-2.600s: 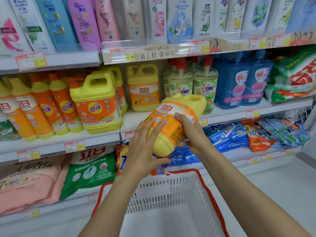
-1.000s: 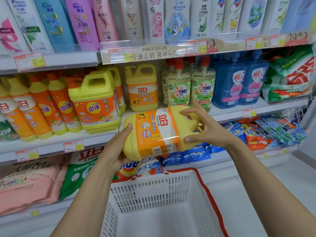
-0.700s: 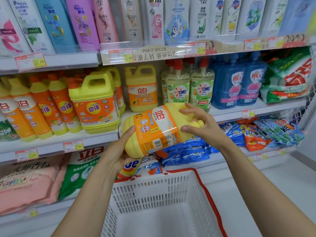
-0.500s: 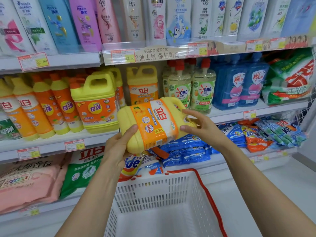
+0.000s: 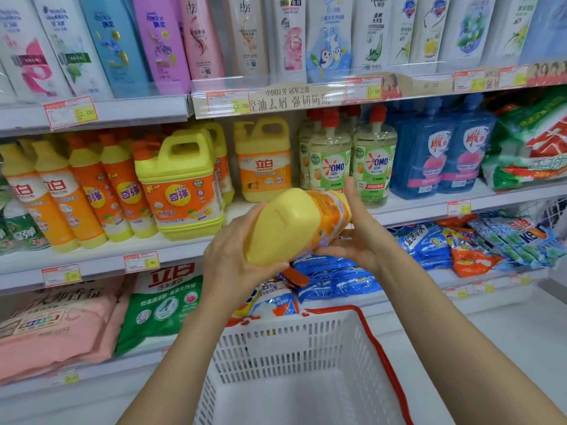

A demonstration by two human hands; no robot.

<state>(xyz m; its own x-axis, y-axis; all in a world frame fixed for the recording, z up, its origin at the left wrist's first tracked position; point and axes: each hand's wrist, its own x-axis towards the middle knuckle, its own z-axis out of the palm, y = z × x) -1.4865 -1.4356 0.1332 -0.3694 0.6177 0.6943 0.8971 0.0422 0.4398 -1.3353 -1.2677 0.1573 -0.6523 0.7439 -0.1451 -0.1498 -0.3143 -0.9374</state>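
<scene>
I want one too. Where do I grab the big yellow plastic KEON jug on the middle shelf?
Take the loop handle atop the yellow KEON jug, reaching in from the front: it stands upright at the shelf edge, and the handle opening faces you.

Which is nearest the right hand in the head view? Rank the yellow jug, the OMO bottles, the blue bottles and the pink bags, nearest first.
1. Yellow jug: held in the right hand.
2. OMO bottles: just above and behind the hand.
3. Blue bottles: same row, further right.
4. Pink bags: low down, far left.
</scene>
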